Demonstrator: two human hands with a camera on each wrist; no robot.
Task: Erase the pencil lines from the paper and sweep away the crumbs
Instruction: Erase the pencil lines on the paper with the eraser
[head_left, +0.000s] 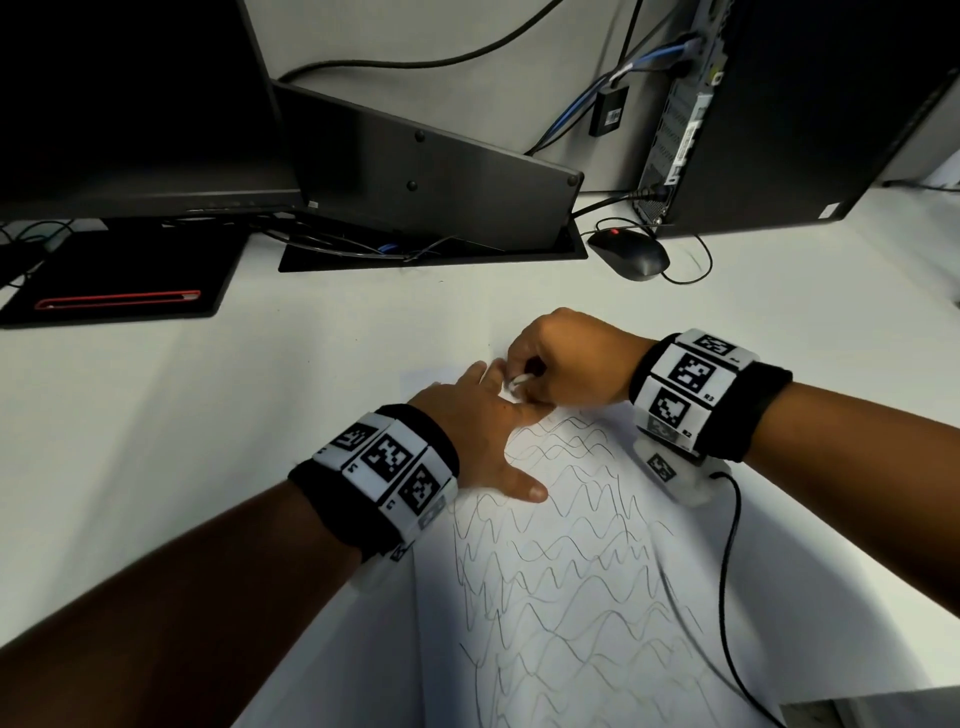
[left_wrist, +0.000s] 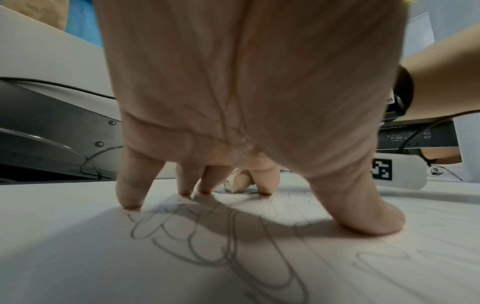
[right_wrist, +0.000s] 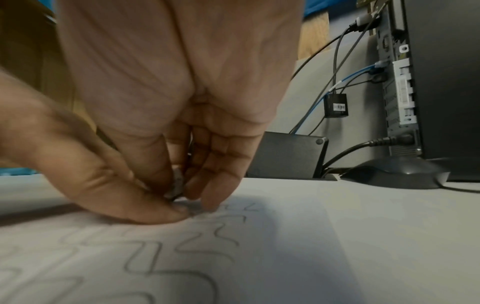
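Observation:
A white sheet of paper (head_left: 582, 597) covered in wavy pencil lines (head_left: 561, 530) lies on the white desk. My left hand (head_left: 485, 421) lies spread on the paper's far left part, its fingertips (left_wrist: 130, 203) and thumb pressing it flat. My right hand (head_left: 561, 358) is at the paper's far edge, just beyond the left fingers, pinching a small white eraser (head_left: 517, 383) between thumb and fingers. The eraser (right_wrist: 178, 186) touches the paper at the top of the lines. The pencil lines (right_wrist: 197, 246) run toward me from there. I cannot make out crumbs.
Behind the paper stand a black monitor (head_left: 130, 104), a grey cable box (head_left: 415, 171) with its lid open, a black mouse (head_left: 628, 254) and a computer tower (head_left: 779, 104). A black pad with a red stripe (head_left: 114, 280) lies far left. A wrist cable (head_left: 727, 571) trails over the desk at right.

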